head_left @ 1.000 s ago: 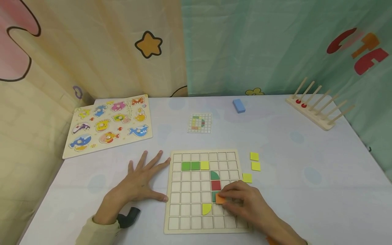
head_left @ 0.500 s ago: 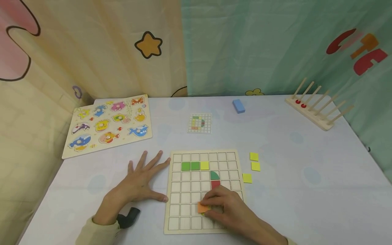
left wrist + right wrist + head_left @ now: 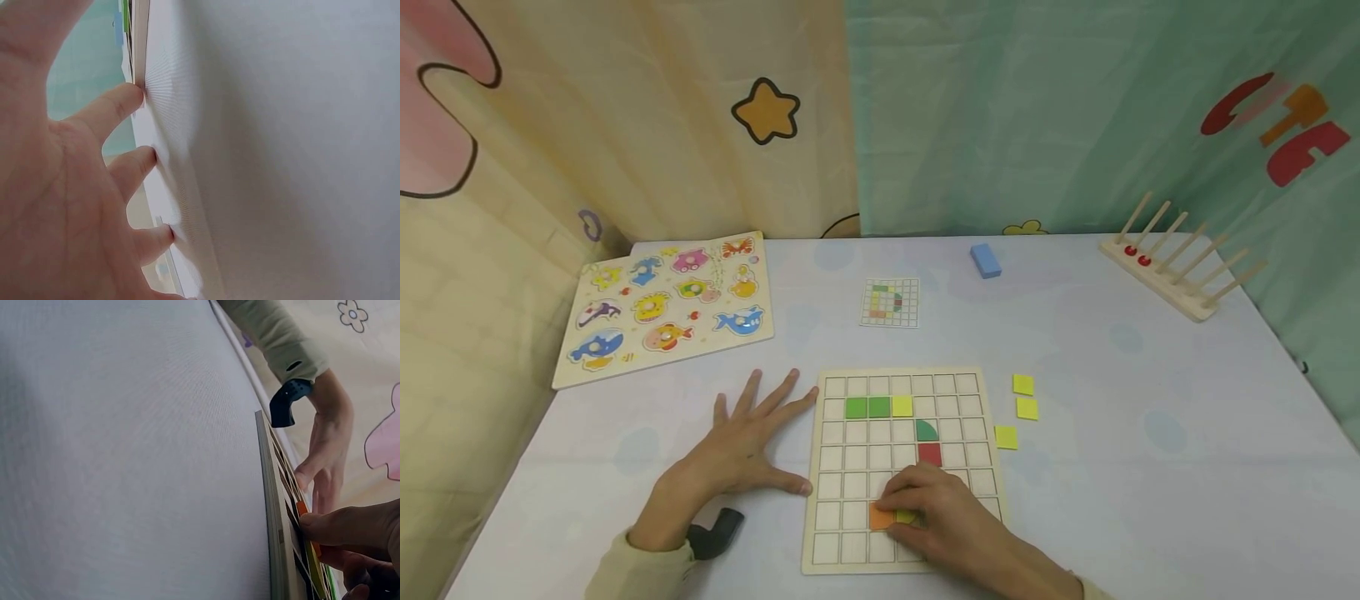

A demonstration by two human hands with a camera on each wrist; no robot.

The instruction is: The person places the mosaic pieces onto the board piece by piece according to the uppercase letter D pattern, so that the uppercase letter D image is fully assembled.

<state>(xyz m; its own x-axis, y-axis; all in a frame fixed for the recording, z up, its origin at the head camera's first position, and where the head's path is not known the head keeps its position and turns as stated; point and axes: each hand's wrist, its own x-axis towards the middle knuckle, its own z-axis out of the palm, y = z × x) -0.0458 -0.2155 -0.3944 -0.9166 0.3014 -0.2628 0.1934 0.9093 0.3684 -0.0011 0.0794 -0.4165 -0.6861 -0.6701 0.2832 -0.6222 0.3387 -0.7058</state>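
Note:
In the head view my right hand [image 3: 951,517] pinches an orange square tile [image 3: 881,518] between thumb and fingers, over a lower-row cell of the wooden grid board [image 3: 850,569]. A yellow rounded-corner tile [image 3: 905,516] lies just right of it, partly under the fingers. The right wrist view shows the orange tile [image 3: 302,508] at the thumb tip, low against the board. My left hand [image 3: 737,454] lies with fingers spread, its index fingertip and thumb touching the board's left edge. Two green tiles [image 3: 867,407], a yellow tile [image 3: 902,406], a green quarter-round [image 3: 927,431] and a red tile [image 3: 929,454] sit in cells.
Three yellow tiles [image 3: 1027,408] lie right of the board. Behind it is a small pattern card [image 3: 889,302], with a blue block [image 3: 985,261] farther right. An animal puzzle board [image 3: 666,308] lies back left; a wooden peg stand [image 3: 1172,283] stands back right.
My right hand has carried the orange tile leftward and slightly down across the board, past the yellow rounded tile, to the cell on its left. The left hand has stayed put.

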